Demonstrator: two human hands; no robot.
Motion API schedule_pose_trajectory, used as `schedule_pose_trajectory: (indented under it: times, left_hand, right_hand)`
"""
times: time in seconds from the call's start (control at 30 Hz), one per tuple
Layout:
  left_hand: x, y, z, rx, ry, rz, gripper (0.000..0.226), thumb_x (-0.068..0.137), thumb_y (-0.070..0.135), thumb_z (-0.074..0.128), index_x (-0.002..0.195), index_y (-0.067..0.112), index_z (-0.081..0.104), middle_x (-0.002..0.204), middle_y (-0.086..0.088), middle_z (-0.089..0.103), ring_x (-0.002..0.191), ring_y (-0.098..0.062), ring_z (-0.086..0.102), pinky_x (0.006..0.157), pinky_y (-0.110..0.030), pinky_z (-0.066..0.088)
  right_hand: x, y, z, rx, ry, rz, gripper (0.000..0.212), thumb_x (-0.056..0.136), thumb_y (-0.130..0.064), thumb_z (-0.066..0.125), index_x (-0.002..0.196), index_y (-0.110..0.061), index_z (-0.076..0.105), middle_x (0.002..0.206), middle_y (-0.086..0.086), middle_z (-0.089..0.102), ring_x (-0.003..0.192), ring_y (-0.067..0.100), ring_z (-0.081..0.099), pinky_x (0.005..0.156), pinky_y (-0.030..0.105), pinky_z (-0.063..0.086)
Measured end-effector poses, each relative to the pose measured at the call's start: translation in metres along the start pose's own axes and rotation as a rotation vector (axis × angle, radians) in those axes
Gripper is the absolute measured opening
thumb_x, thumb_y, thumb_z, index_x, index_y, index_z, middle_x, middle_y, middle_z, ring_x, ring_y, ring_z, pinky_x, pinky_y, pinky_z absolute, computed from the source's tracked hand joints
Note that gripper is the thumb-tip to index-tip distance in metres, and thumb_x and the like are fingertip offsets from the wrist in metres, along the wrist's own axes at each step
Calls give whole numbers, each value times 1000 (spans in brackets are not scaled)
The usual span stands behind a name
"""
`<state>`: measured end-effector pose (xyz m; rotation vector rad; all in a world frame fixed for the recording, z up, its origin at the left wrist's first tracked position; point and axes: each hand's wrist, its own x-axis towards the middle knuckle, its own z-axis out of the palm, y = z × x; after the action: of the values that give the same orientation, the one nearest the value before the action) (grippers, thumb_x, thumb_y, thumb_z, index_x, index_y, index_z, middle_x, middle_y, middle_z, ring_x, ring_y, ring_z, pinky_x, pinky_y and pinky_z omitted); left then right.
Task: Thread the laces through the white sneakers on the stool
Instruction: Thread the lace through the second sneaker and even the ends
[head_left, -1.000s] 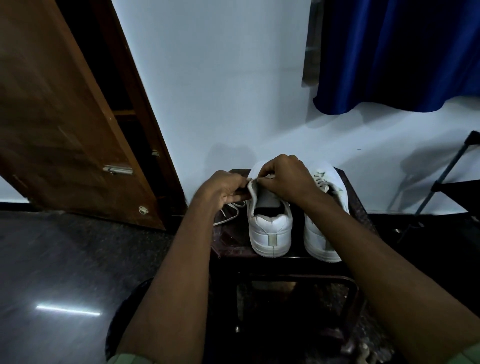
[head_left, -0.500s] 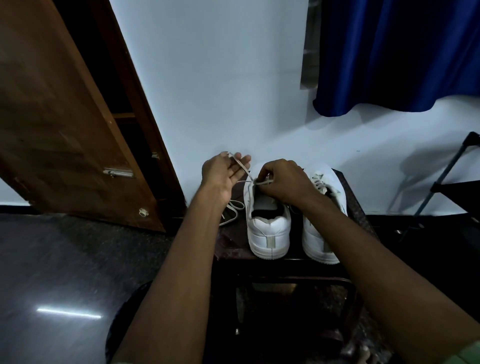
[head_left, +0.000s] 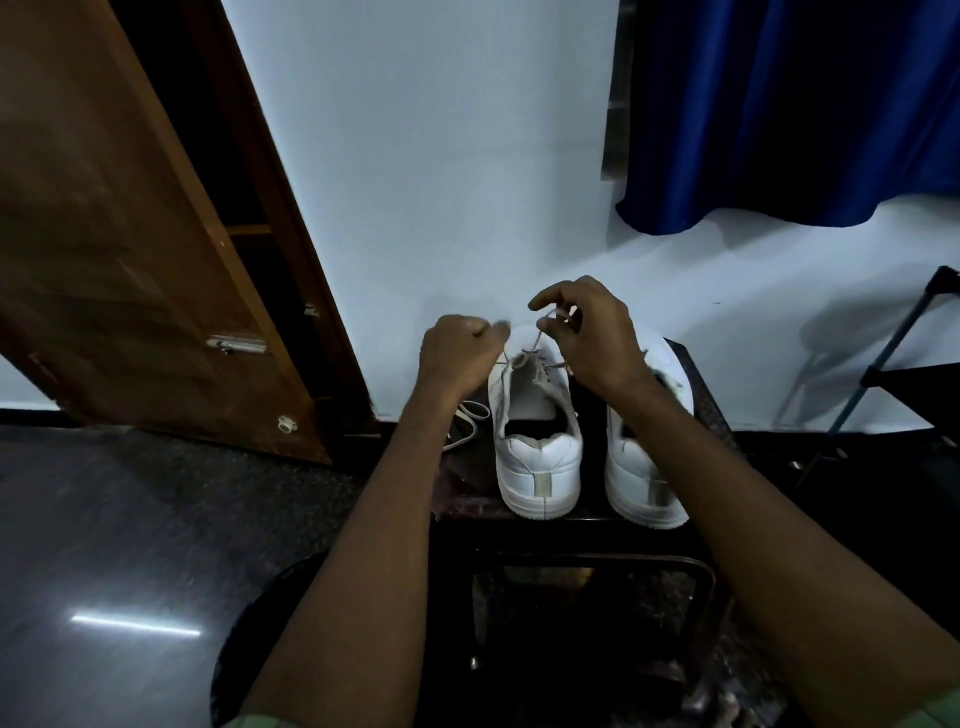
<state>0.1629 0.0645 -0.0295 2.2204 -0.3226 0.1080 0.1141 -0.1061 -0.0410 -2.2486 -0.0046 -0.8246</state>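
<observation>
- on the stool (head_left: 462, 499), against the wall, two sneakers are standing side by side, heels toward the person, toes and long axes pointing at the wall.
- left hand (head_left: 457, 358) is clenching round one lace end; right hand (head_left: 587, 338) is pinching the other end above the left sneaker (head_left: 537, 462).
- judging from this, pulling both ends evenly should be seating the lace flat before the next eyelet.
- right sneaker (head_left: 644, 483) is waiting alongside.

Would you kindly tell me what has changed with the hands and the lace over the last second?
The right hand has risen off the left white leather sneaker, now pinching the pale flat lace and drawing it upward. The left hand, open with the lace across its fingers half a second ago, has curled into a fist beside the shoe. Both sneakers, the right white sneaker included, stayed put on the dark stool.
</observation>
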Motion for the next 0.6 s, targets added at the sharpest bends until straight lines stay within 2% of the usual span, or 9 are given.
schedule_pose_trajectory:
  times: [0.1,0.17,0.2,0.27,0.33,0.4,0.5,0.57,0.6]
  left_hand:
    - [-3,13,-5,-620,136,-62,44,102,37,61,72,6,64,69,0,58,67,-11,56,73,-29,47]
    - [-2,14,-5,-902,114,-147,43,106,36,57,68,16,53,62,1,49,54,-13,51,68,-31,50]
    - [0,11,-5,-897,120,-155,44,106,37,57,68,19,45,59,1,41,50,-15,42,62,-33,46]
    - [6,0,-3,-474,165,-73,41,102,43,58,71,20,45,64,2,44,58,-18,41,63,-33,38]
    - [7,-7,0,-48,157,-29,30,98,48,60,93,18,61,85,2,61,79,-20,55,75,-30,41]
    - [5,-9,6,112,49,-54,38,97,53,60,109,18,66,102,-1,67,95,-24,62,83,-32,48]
    - [1,-9,10,391,-19,-48,47,93,59,57,97,15,74,103,-8,73,102,-33,68,87,-38,55]
    - [4,-7,7,350,21,-12,50,91,57,60,69,13,64,78,-4,69,82,-28,66,72,-34,50]
    - [4,-4,5,250,62,43,55,92,52,62,57,11,52,61,-1,58,68,-23,59,65,-32,43]
  right_hand:
    - [-1,2,2,-44,-116,-12,28,87,-2,77,103,-26,75,93,-6,59,77,9,56,83,38,54]
    - [-1,4,4,-95,-154,4,32,83,-1,77,100,-28,75,91,-10,58,78,11,57,86,44,53]
    - [-1,5,5,-116,-143,14,31,82,-2,75,98,-29,74,91,-12,59,79,11,57,88,46,53]
    - [-1,5,4,-146,-67,31,23,84,-6,72,95,-27,75,92,-10,62,84,9,58,88,44,52]
    - [-1,3,0,-161,43,77,7,87,-17,72,90,-22,76,91,-6,65,86,12,60,78,35,49]
    - [-1,3,-2,-195,124,178,21,89,-42,73,81,-22,74,82,-4,67,81,18,63,68,30,42]
    - [0,4,-2,-220,158,322,54,85,-70,62,69,-18,67,65,-2,69,70,24,64,67,32,49]
    - [0,3,-1,-163,149,327,58,85,-71,63,65,-16,67,58,-1,65,63,22,63,63,30,47]
    - [-1,1,0,-125,126,292,54,87,-65,67,66,-16,69,55,-3,62,59,15,60,60,28,43]
